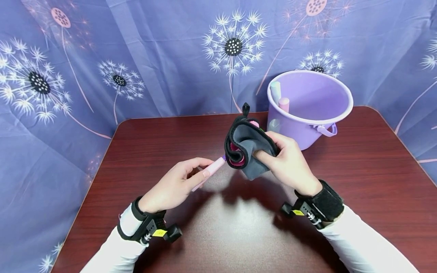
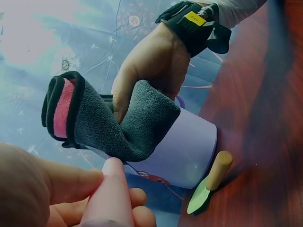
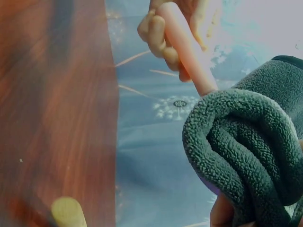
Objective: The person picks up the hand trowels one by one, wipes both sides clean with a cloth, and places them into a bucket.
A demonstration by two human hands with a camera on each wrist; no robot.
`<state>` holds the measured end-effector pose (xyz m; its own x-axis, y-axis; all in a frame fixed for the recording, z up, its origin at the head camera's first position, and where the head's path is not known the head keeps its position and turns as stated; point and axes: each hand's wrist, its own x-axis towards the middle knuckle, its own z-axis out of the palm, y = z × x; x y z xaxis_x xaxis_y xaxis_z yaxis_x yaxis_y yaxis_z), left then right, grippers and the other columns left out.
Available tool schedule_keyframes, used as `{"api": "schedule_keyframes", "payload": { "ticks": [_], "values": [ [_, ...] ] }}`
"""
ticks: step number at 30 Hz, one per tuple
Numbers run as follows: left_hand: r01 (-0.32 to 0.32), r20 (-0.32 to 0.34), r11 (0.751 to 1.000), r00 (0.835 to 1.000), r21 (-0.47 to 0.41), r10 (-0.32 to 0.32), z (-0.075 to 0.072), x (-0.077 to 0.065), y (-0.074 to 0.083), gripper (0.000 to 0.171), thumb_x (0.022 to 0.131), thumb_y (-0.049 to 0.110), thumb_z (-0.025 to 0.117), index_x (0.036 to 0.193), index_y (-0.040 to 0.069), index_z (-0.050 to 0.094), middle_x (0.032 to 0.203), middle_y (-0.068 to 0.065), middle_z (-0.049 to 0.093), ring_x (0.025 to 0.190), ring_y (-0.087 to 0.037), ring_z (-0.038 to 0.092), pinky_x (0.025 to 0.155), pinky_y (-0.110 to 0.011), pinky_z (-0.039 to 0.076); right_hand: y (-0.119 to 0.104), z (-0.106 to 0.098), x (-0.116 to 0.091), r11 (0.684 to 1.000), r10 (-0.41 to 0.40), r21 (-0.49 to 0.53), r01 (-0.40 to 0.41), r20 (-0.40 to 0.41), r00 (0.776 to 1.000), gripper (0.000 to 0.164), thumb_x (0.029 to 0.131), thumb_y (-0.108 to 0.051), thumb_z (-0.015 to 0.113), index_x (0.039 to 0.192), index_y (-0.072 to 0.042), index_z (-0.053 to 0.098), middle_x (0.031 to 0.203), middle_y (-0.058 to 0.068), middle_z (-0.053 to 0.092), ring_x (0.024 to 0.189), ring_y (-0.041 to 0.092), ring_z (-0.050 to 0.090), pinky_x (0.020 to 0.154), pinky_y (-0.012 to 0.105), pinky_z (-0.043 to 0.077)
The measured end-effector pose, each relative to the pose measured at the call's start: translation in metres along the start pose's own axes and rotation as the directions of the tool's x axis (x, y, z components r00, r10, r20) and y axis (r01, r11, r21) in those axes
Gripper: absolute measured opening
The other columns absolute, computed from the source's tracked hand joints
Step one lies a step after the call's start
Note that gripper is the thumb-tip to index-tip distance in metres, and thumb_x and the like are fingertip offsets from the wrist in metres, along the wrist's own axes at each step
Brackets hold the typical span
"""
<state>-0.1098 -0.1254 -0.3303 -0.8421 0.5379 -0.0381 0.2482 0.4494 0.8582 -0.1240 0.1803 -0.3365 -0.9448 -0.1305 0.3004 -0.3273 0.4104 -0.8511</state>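
My left hand (image 1: pixel 175 184) grips the pink handle (image 1: pixel 214 167) of a tool, thumb along its side. A bit of purple shows where the handle meets the cloth; the rest of the tool is hidden. My right hand (image 1: pixel 290 161) holds a folded grey cloth (image 1: pixel 254 142) with black edging and a pink reverse side, bunched around the tool's far end. In the left wrist view, the cloth (image 2: pixel 111 125) hangs past the tip of the pink handle (image 2: pixel 111 194). The right wrist view shows thick folds of the cloth (image 3: pixel 236 142) against the handle (image 3: pixel 187 47).
At the back right of the dark red table (image 1: pixel 153 136) stands a purple bucket (image 1: pixel 297 127). A pale blue handle (image 1: pixel 275 91) and a pink handle (image 1: pixel 284 104) stick up inside it. Near the bucket lies a small trowel (image 2: pixel 219 171) with wooden handle and green blade.
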Motion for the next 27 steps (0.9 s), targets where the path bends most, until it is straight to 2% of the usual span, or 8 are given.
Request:
{"api": "schedule_keyframes", "payload": {
  "ticks": [6, 12, 19, 27],
  "values": [
    [0.008, 0.022, 1.0, 1.0, -0.013, -0.008, -0.003, -0.002, 0.001, 0.023, 0.111, 0.032, 0.059, 0.131, 0.025, 0.069, 0.079, -0.008, 0.06, 0.063, -0.019, 0.052, 0.056, -0.029, 0.041, 0.001, -0.008, 0.004, 1.0, 0.004, -0.018, -0.005, -0.048, 0.999, 0.008, 0.093, -0.012, 0.079, 0.099, -0.017, 0.076, 0.076, 0.001, 0.063, 0.07, 0.015, 0.056, 0.06, 0.028, 0.043],
    [0.026, 0.047, 0.997, 0.999, -0.071, -0.022, -0.005, -0.004, 0.003, 0.023, 0.111, 0.029, 0.059, 0.13, 0.024, 0.07, 0.075, -0.007, 0.057, 0.059, -0.017, 0.046, 0.052, -0.028, 0.036, 0.006, -0.017, 0.008, 0.998, -0.015, -0.065, 0.009, -0.099, 0.995, 0.01, 0.093, -0.012, 0.078, 0.103, -0.014, 0.077, 0.084, 0.001, 0.069, 0.074, 0.014, 0.058, 0.064, 0.026, 0.044],
    [0.024, 0.076, 0.993, 0.997, -0.116, -0.016, -0.009, -0.007, 0.005, 0.026, 0.112, 0.026, 0.057, 0.132, 0.017, 0.07, 0.074, -0.005, 0.056, 0.058, -0.016, 0.044, 0.05, -0.027, 0.034, 0.009, -0.023, 0.012, 0.991, -0.014, -0.134, -0.006, -0.149, 0.989, 0.009, 0.093, -0.014, 0.078, 0.101, -0.012, 0.076, 0.083, 0.001, 0.07, 0.072, 0.013, 0.059, 0.063, 0.025, 0.044],
    [0.002, 0.098, 0.986, 0.995, -0.167, 0.015, -0.013, -0.009, 0.009, 0.022, 0.112, 0.022, 0.055, 0.128, 0.019, 0.07, 0.071, -0.004, 0.052, 0.059, -0.017, 0.042, 0.052, -0.028, 0.033, 0.013, -0.024, 0.013, 0.987, -0.043, -0.157, 0.013, -0.187, 0.981, 0.013, 0.092, -0.011, 0.079, 0.105, -0.011, 0.077, 0.086, 0.003, 0.072, 0.076, 0.014, 0.06, 0.067, 0.026, 0.043]
  ]
}}
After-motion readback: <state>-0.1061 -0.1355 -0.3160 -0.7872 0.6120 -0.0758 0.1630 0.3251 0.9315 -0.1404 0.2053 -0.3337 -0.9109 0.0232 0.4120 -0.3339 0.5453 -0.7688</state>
